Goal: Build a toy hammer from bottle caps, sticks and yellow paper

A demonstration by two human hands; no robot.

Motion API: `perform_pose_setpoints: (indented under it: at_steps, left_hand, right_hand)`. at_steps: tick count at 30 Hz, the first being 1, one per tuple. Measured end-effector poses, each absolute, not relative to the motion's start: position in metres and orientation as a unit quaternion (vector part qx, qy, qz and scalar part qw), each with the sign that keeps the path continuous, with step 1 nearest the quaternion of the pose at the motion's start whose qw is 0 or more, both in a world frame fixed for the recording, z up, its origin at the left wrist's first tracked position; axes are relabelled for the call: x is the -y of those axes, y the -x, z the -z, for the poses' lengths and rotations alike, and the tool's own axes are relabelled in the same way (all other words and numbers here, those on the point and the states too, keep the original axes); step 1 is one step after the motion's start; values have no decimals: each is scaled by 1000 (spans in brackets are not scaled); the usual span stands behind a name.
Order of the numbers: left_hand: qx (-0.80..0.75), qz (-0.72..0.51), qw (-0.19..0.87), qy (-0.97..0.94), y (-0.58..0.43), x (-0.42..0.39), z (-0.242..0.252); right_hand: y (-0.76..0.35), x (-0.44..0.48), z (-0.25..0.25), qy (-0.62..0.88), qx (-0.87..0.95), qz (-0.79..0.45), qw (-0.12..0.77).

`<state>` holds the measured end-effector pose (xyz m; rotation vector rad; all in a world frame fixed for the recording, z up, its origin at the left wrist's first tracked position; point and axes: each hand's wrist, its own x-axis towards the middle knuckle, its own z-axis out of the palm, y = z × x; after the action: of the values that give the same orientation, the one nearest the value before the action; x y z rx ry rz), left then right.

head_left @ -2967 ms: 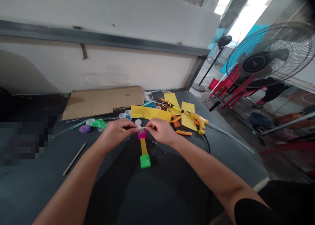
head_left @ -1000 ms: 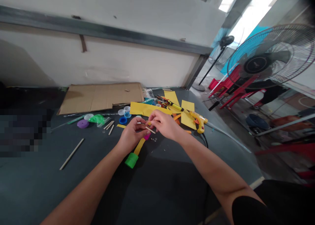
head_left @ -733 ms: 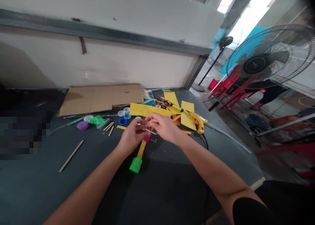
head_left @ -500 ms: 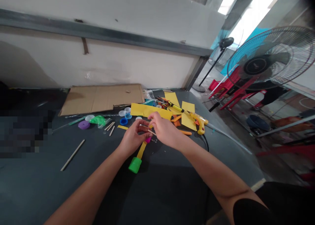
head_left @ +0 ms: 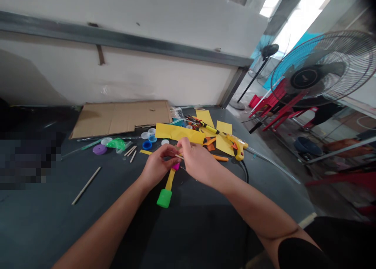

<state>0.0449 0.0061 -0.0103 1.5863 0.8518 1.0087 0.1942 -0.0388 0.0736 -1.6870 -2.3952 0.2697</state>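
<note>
Over the middle of the dark table, my left hand (head_left: 157,164) is closed with its fingertips around the upper end of a craft piece. That piece has a yellow strip (head_left: 170,179), a pink part (head_left: 176,166) under my fingers and a green cup-shaped cap (head_left: 164,198) at its lower end. Close against it, my right hand (head_left: 195,159) pinches a short thin wooden stick (head_left: 179,156). The fingertips of both hands almost meet, and they hide the top of the piece.
Behind my hands lie yellow sheets (head_left: 180,133), bottle caps (head_left: 147,145), a purple lid (head_left: 100,149) and short sticks (head_left: 133,156). A yellow glue gun (head_left: 239,147) rests at right with its cord. Cardboard (head_left: 123,116) lies by the wall; a fan (head_left: 305,79) stands right.
The green cap end has swung slightly to the right, so the strip stands steeper. My right hand has shifted slightly down and closer to my left hand.
</note>
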Motion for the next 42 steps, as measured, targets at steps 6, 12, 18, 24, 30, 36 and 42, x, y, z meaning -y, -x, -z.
perform_pose_setpoints:
  at_steps: [6, 12, 18, 24, 30, 36, 42]
  left_hand:
    - [-366, -435, 467, -678, -45, -6, 6]
    - [-393, -398, 462, -688, -43, -6, 7]
    - [-392, -396, 498, -664, -41, -8, 11]
    - [-410, -387, 487, -667, -41, -9, 8]
    - [-403, -399, 511, -646, -43, -9, 5]
    - [-414, -387, 457, -686, -40, -10, 9]
    - [-438, -382, 415, -700, -38, -10, 4]
  right_hand:
    - [-193, 39, -72, 555, 822, -74, 103]
    - [-194, 38, -68, 559, 816, -92, 113]
    - [-203, 32, -71, 576, 776, -181, 181]
    - [-210, 21, -65, 582, 736, -249, 241]
    - [-207, 16, -56, 568, 711, -291, 295]
    - [-205, 17, -57, 567, 700, -319, 296]
    - [-204, 18, -55, 551, 704, -326, 307]
